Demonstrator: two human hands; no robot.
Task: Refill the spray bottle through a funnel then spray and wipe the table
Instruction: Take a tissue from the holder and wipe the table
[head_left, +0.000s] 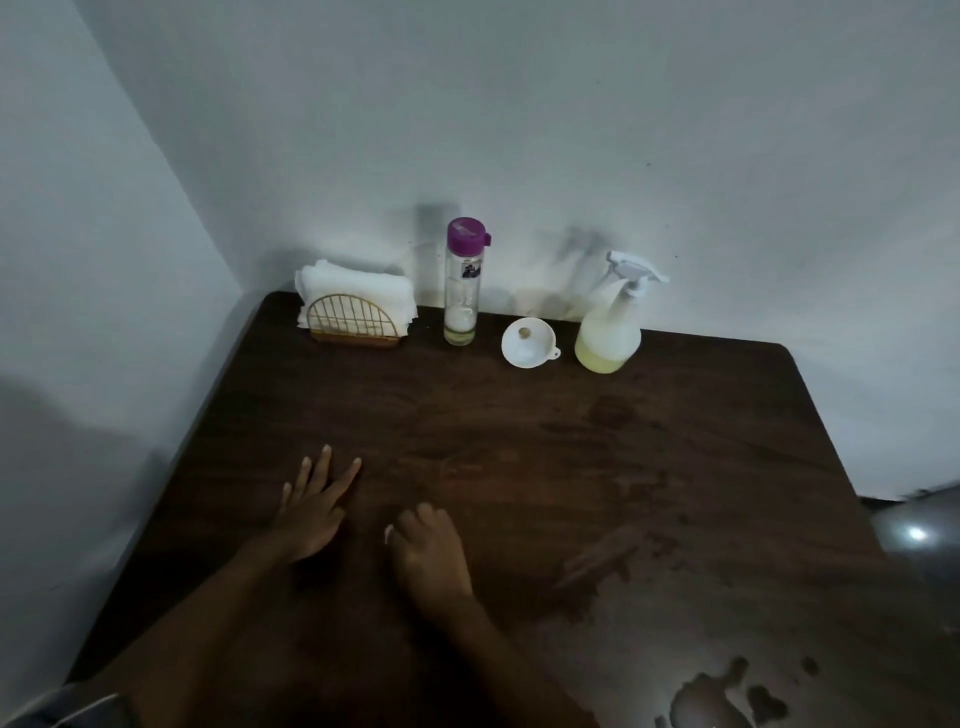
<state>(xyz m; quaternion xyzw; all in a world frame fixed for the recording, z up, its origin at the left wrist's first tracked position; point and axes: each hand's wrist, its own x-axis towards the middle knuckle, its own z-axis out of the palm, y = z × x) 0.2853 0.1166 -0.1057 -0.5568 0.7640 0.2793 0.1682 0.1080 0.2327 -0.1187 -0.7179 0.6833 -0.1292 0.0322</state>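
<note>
We see our left hand (311, 512) flat on the dark desk (519, 467) near its front edge, fingers (324, 462) spread apart and empty, and our right hand (428, 545) beside it, fingers curled together, holding nothing. Along the back edge stand a napkin holder (356, 314), a purple-capped bottle (462, 283), the white funnel (529, 343) and the spray bottle (610, 322).
</note>
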